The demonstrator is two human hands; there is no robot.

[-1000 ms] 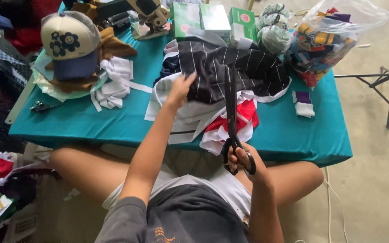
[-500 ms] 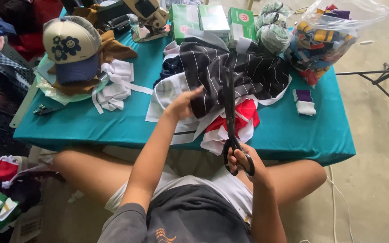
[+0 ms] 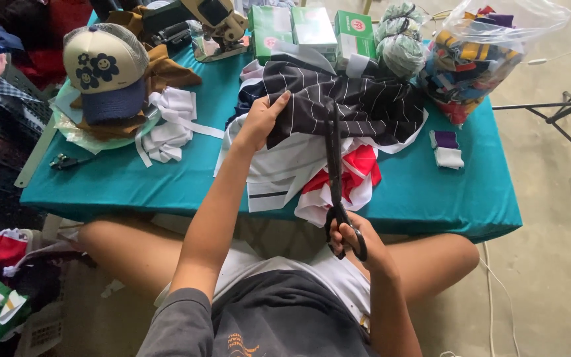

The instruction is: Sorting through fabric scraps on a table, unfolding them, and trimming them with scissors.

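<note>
My right hand (image 3: 359, 239) grips the handles of long black scissors (image 3: 334, 173), whose blades point away from me over a pile of cloth. My left hand (image 3: 260, 121) holds the near edge of a black fabric with thin white stripes (image 3: 365, 99) on top of that pile. Under it lie white cloth (image 3: 279, 168) and a red and white piece (image 3: 358, 168). All of it rests on a table with a teal cover (image 3: 166, 182).
A cream and navy cap with flower faces (image 3: 105, 71) sits at the left beside white strips (image 3: 170, 125). Green boxes (image 3: 312, 30), a sewing machine (image 3: 206, 20) and a clear bag of coloured scraps (image 3: 480, 53) stand at the back. A tripod (image 3: 566, 122) stands right.
My left hand has slid forward and up onto the striped fabric's edge. The scissors stay pointed over the pile, with my right hand on the handles.
</note>
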